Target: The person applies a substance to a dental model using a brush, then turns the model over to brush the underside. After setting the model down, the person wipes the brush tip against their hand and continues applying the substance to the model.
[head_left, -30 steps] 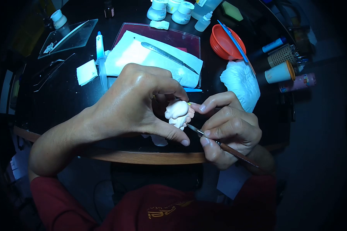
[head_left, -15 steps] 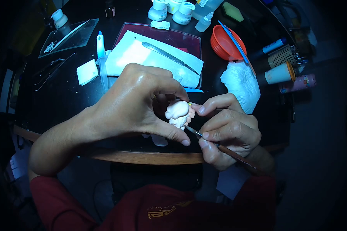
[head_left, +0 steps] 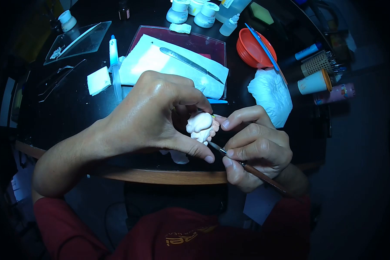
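Between the thumb and fingers of my left hand (head_left: 160, 117) is a white dental model (head_left: 199, 125) with a row of pinkish teeth along its right side. My right hand (head_left: 260, 149) is closed in a pen grip on a thin brush (head_left: 258, 173) with a brown handle and a metal collar. The brush tip meets the model's lower edge, near the front teeth. My right index finger reaches to the model's upper right side, beside a small yellow spot. Part of the model lies hidden behind my left fingers.
A scalpel (head_left: 190, 65) lies on a folded white paper towel (head_left: 138, 56), with a syringe (head_left: 115, 73) at its left. To the right are a red bowl (head_left: 249, 50) and crumpled tissue (head_left: 271, 97). Small jars (head_left: 177, 12) stand at the back. The table's wooden edge (head_left: 160, 176) runs below my hands.
Almost nothing differs. My right hand and the brush have shifted very slightly, and both hands keep their grip.
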Demonstrator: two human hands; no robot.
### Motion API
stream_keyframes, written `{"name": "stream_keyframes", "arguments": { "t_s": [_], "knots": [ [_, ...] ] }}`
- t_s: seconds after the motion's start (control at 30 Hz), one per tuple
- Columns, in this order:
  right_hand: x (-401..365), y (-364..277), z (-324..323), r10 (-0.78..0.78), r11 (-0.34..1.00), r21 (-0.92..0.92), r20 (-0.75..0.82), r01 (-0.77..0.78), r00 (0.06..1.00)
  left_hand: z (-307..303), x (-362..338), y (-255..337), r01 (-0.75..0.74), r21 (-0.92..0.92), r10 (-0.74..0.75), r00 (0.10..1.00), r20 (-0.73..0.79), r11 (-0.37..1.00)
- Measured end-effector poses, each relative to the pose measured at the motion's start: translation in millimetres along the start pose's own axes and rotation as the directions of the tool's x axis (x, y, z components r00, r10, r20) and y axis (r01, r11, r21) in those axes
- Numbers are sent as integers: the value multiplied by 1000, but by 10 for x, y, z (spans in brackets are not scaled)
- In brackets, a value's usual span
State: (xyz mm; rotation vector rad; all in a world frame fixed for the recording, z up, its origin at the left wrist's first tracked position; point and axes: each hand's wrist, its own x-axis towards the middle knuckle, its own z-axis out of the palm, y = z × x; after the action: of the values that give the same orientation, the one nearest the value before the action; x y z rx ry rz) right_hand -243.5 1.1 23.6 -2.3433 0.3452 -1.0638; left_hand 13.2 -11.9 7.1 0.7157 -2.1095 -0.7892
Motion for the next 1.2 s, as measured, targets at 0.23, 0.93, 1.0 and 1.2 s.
{"name": "stream_keyframes", "arguments": {
  "t_s": [0.23,0.93,1.0,1.2],
  "knots": [
    [-17,-4,-4,-2,1000,19,-33,3,999,-13,0,14,23,-9,-23,1000,9,1000],
    [-23,-18,25,-36,999,16,-125,39,991,4,7,31,91,-185,-91,996,9,978],
    [-16,-22,27,-37,999,15,-117,39,992,13,4,19,101,-202,-101,995,11,974],
    [-16,-17,30,-37,999,14,-129,40,991,-15,15,46,87,-164,-86,996,15,983]
  ]
}}
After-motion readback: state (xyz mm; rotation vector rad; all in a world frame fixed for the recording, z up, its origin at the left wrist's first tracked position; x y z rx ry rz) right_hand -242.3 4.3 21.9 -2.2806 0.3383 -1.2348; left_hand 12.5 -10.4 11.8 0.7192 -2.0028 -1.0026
